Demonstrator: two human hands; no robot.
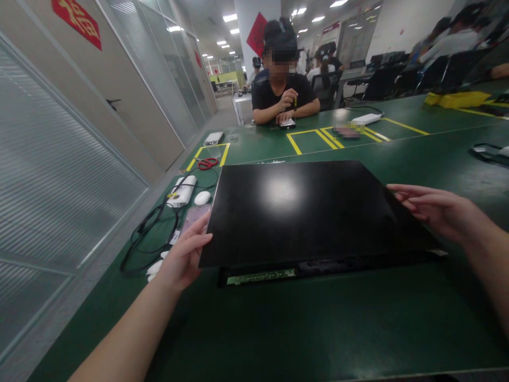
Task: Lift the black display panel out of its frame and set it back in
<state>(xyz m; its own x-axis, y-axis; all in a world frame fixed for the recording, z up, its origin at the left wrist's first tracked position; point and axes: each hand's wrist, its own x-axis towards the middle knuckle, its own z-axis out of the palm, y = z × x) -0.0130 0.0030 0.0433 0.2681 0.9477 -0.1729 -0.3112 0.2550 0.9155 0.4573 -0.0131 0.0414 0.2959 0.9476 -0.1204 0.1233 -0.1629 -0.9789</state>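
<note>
A flat black display panel [302, 217] is in front of me, with a bright lamp reflection on its glossy face. My left hand [185, 254] grips its left edge, thumb on the front and fingers behind. At the right edge my right hand [437, 209] has its fingertips on the panel, partly tucked behind it. Below the panel's near edge shows a strip of green circuit board [260, 277] beside dark parts in a black frame [342, 265]. The panel hides most of that frame.
Left of the panel lie a white power bank [183, 191], black cables [139, 233], a phone [194, 218], a round white object [202, 198] and red-handled scissors [208, 163]. Across the green table [318, 329] a person [284, 93] handles a small device. Yellow tape [294, 143] marks the tabletop.
</note>
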